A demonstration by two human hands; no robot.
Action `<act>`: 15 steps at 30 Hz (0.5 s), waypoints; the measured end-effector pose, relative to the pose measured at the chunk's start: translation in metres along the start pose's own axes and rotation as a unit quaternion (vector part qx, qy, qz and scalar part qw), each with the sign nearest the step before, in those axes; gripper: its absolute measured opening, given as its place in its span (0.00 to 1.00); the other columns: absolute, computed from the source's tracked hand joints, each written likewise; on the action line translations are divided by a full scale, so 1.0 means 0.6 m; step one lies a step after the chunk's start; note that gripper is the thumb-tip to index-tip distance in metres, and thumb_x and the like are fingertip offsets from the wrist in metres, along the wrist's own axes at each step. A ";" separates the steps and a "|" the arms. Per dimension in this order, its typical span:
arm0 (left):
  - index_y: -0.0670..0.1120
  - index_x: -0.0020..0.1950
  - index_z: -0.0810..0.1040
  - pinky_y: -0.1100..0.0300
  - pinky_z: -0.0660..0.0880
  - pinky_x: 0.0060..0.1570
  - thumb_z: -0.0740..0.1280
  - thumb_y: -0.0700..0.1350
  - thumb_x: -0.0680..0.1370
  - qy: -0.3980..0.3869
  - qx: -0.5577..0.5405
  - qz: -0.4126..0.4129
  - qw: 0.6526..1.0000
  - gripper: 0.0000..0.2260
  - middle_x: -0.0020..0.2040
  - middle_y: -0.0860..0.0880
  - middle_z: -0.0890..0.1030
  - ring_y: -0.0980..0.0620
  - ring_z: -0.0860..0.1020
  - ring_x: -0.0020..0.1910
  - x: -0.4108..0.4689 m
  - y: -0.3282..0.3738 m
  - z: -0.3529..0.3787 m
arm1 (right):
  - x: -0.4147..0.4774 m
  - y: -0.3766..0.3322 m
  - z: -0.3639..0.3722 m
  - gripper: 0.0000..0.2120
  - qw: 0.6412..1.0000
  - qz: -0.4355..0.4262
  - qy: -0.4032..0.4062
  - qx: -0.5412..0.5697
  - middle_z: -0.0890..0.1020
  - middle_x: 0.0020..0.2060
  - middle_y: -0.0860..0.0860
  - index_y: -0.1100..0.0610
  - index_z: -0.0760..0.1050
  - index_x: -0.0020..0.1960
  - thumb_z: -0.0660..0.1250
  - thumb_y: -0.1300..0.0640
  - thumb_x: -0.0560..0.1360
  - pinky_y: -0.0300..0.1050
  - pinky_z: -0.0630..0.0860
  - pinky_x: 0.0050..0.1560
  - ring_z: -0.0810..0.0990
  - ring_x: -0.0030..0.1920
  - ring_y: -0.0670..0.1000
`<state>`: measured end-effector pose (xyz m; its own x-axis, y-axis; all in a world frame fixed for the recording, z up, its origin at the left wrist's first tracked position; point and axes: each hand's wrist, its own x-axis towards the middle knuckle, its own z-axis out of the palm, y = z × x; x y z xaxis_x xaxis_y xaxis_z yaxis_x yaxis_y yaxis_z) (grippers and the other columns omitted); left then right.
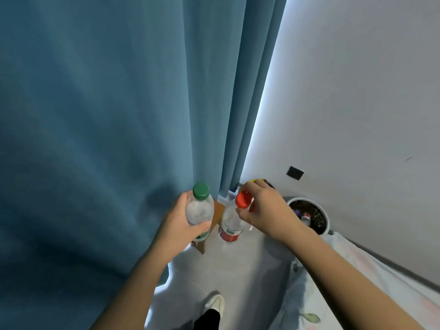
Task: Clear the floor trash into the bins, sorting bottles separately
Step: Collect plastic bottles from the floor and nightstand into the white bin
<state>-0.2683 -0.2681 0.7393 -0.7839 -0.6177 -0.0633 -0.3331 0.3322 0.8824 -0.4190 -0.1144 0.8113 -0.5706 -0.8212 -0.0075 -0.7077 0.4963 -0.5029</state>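
My left hand (183, 220) grips a clear plastic bottle with a green cap (199, 210), held upright in front of the blue curtain. My right hand (262, 206) pinches the neck of a second clear bottle (229, 225) with a red cap and red label, hanging over the pale floor. A round white bin (326, 222) with a dark liner stands by the wall to the right of my right hand; a few small items lie inside it. A yellow object (258, 180) peeks out behind my right hand, mostly hidden.
A tall blue curtain (119, 115) fills the left half. A grey wall (357, 91) with a black socket (295, 172) is on the right. A brown cardboard piece (215, 213) lies on the floor under the bottles. A bed edge with pale sheet (357, 270) runs bottom right. My shoe (215, 303) is below.
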 end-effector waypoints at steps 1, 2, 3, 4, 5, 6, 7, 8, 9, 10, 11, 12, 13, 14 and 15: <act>0.62 0.59 0.68 0.61 0.77 0.47 0.79 0.48 0.64 -0.009 0.003 0.005 1.000 0.29 0.54 0.59 0.77 0.54 0.78 0.52 0.029 0.005 0.008 | 0.020 0.013 -0.010 0.14 1.000 0.012 0.004 0.006 0.74 0.48 0.49 0.55 0.74 0.54 0.71 0.55 0.70 0.44 0.74 0.47 0.75 0.44 0.52; 0.62 0.58 0.68 0.62 0.77 0.46 0.79 0.48 0.64 -0.019 0.005 0.009 1.000 0.29 0.53 0.59 0.78 0.54 0.78 0.52 0.058 0.013 0.018 | 0.038 0.025 -0.020 0.14 1.000 0.023 0.011 0.012 0.74 0.48 0.49 0.55 0.75 0.54 0.71 0.56 0.70 0.43 0.73 0.47 0.75 0.42 0.52; 0.63 0.57 0.68 0.62 0.77 0.46 0.78 0.48 0.64 -0.029 0.006 0.015 0.999 0.28 0.52 0.60 0.78 0.56 0.78 0.51 0.086 0.022 0.028 | 0.054 0.036 -0.028 0.14 0.999 0.032 0.019 0.017 0.74 0.48 0.50 0.56 0.75 0.54 0.71 0.56 0.70 0.43 0.73 0.46 0.76 0.41 0.51; 0.64 0.56 0.68 0.61 0.77 0.46 0.78 0.48 0.64 -0.040 0.009 0.024 0.999 0.28 0.52 0.61 0.77 0.57 0.78 0.51 0.112 0.030 0.039 | 0.068 0.049 -0.035 0.14 0.999 0.040 0.028 0.020 0.74 0.48 0.50 0.56 0.75 0.54 0.71 0.56 0.70 0.42 0.73 0.45 0.76 0.41 0.52; 0.64 0.56 0.67 0.60 0.77 0.48 0.78 0.48 0.64 -0.051 0.015 0.032 0.998 0.28 0.53 0.61 0.77 0.57 0.77 0.52 0.137 0.039 0.051 | 0.079 0.064 -0.041 0.14 0.998 0.049 0.035 0.018 0.74 0.47 0.51 0.56 0.75 0.55 0.71 0.56 0.70 0.42 0.72 0.44 0.76 0.41 0.52; 0.64 0.57 0.67 0.58 0.77 0.49 0.78 0.49 0.64 -0.061 0.021 0.040 0.997 0.28 0.54 0.61 0.77 0.57 0.77 0.53 0.160 0.047 0.062 | 0.086 0.080 -0.046 0.15 0.997 0.059 0.040 0.014 0.74 0.47 0.51 0.56 0.74 0.55 0.71 0.56 0.70 0.41 0.70 0.44 0.76 0.42 0.52; 0.63 0.58 0.67 0.56 0.77 0.50 0.78 0.50 0.64 -0.073 0.026 0.047 0.996 0.29 0.55 0.60 0.76 0.56 0.77 0.53 0.181 0.052 0.074 | 0.090 0.098 -0.051 0.16 0.997 0.071 0.043 0.008 0.74 0.48 0.51 0.56 0.74 0.56 0.71 0.56 0.70 0.40 0.68 0.44 0.75 0.43 0.52; 0.63 0.60 0.67 0.54 0.78 0.51 0.78 0.51 0.64 -0.085 0.029 0.051 0.995 0.29 0.56 0.59 0.76 0.55 0.77 0.54 0.199 0.059 0.085 | 0.093 0.117 -0.056 0.16 0.996 0.083 0.045 0.005 0.74 0.49 0.51 0.56 0.74 0.57 0.71 0.56 0.70 0.39 0.67 0.45 0.75 0.45 0.52; 0.62 0.61 0.67 0.53 0.78 0.52 0.78 0.51 0.64 -0.094 0.033 0.053 0.994 0.30 0.56 0.58 0.76 0.54 0.77 0.54 0.217 0.064 0.097 | 0.096 0.135 -0.062 0.17 0.994 0.096 0.046 0.004 0.74 0.50 0.51 0.56 0.74 0.57 0.71 0.56 0.70 0.38 0.67 0.45 0.75 0.46 0.52; 0.62 0.61 0.67 0.52 0.78 0.52 0.78 0.51 0.64 -0.103 0.038 0.053 0.993 0.31 0.57 0.58 0.76 0.54 0.77 0.55 0.233 0.069 0.110 | 0.098 0.153 -0.069 0.17 0.993 0.108 0.048 0.003 0.75 0.51 0.51 0.56 0.74 0.58 0.71 0.56 0.71 0.39 0.68 0.46 0.76 0.48 0.53; 0.61 0.62 0.66 0.53 0.78 0.52 0.78 0.50 0.65 -0.112 0.044 0.054 0.991 0.31 0.57 0.58 0.76 0.54 0.76 0.55 0.248 0.075 0.123 | 0.101 0.171 -0.075 0.17 0.992 0.119 0.048 0.002 0.75 0.52 0.51 0.56 0.74 0.58 0.71 0.56 0.71 0.40 0.69 0.46 0.77 0.49 0.54; 0.60 0.62 0.66 0.55 0.77 0.52 0.78 0.49 0.65 -0.122 0.051 0.055 0.990 0.31 0.57 0.57 0.75 0.54 0.76 0.55 0.262 0.081 0.138 | 0.105 0.189 -0.081 0.17 0.991 0.128 0.049 0.001 0.75 0.53 0.52 0.56 0.74 0.58 0.71 0.56 0.71 0.41 0.71 0.47 0.77 0.49 0.54; 0.59 0.63 0.66 0.56 0.77 0.51 0.78 0.49 0.66 -0.131 0.060 0.057 0.988 0.31 0.57 0.57 0.75 0.54 0.75 0.55 0.276 0.085 0.155 | 0.109 0.209 -0.086 0.17 0.989 0.136 0.050 -0.001 0.75 0.53 0.52 0.56 0.74 0.58 0.71 0.56 0.71 0.42 0.72 0.47 0.77 0.48 0.54; 0.57 0.64 0.66 0.56 0.77 0.51 0.78 0.49 0.66 -0.139 0.068 0.061 0.986 0.31 0.57 0.56 0.74 0.54 0.75 0.55 0.289 0.092 0.172 | 0.113 0.229 -0.090 0.17 0.988 0.142 0.053 -0.003 0.75 0.53 0.52 0.56 0.73 0.59 0.71 0.55 0.71 0.42 0.71 0.46 0.77 0.48 0.54; 0.56 0.64 0.66 0.56 0.77 0.51 0.78 0.49 0.66 -0.145 0.072 0.065 0.985 0.31 0.58 0.56 0.74 0.54 0.75 0.55 0.302 0.098 0.192 | 0.117 0.252 -0.094 0.18 0.987 0.148 0.056 -0.003 0.75 0.53 0.52 0.56 0.73 0.59 0.70 0.55 0.71 0.41 0.70 0.45 0.77 0.47 0.53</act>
<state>-0.4905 -0.2786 0.7262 -0.9348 -0.3398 -0.1032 -0.2741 0.5059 0.8179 -0.5897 -0.0813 0.7835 -0.7955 -0.6032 -0.0573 -0.5050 0.7122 -0.4876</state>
